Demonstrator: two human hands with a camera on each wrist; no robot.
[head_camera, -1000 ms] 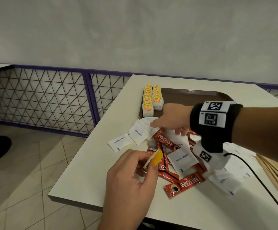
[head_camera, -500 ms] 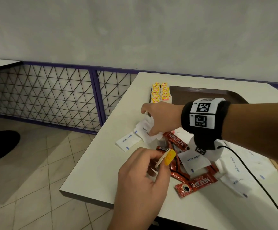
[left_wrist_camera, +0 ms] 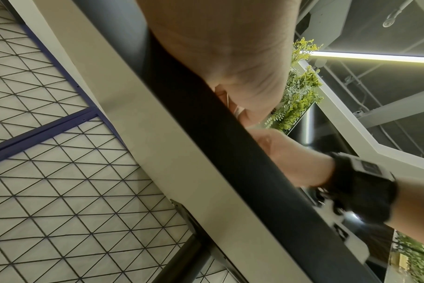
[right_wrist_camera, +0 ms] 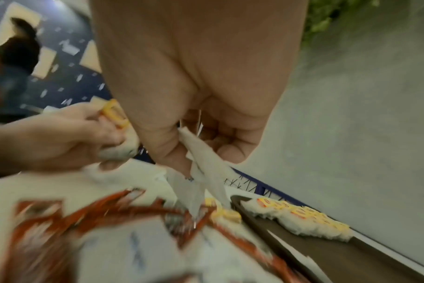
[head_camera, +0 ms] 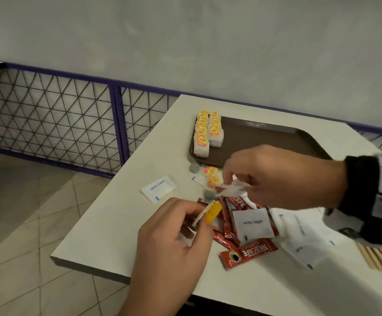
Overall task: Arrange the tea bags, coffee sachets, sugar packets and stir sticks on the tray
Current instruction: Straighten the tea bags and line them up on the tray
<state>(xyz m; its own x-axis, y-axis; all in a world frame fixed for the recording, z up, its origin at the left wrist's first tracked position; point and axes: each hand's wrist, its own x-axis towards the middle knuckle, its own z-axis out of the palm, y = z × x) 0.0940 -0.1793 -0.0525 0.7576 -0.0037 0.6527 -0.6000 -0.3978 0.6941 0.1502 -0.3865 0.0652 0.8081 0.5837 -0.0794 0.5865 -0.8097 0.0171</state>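
A brown tray point(head_camera: 267, 137) lies at the table's far side, with two rows of yellow-tagged tea bags point(head_camera: 208, 133) at its left end. Near the front edge my left hand point(head_camera: 199, 216) pinches one tea bag point(head_camera: 212, 213) by its yellow tag. Above the loose pile my right hand point(head_camera: 232, 184) pinches a few white sugar packets point(right_wrist_camera: 201, 162), which hang from its fingers. Two loose tea bags point(head_camera: 212, 174) lie just before the tray. Red coffee sachets point(head_camera: 249, 252) and sugar packets point(head_camera: 252, 224) are mixed below the hands. Wooden stir sticks point(head_camera: 381, 258) show at the right.
One sugar packet point(head_camera: 159, 188) lies alone left of the pile. The table's left and front edges are close to my left hand. A purple mesh railing point(head_camera: 114, 124) runs behind the table, and a tiled floor lies below.
My right hand has drawn back rightward from the tray's near edge and lifted sugar packets, uncovering two loose tea bags. My left hand keeps hold of its tea bag.
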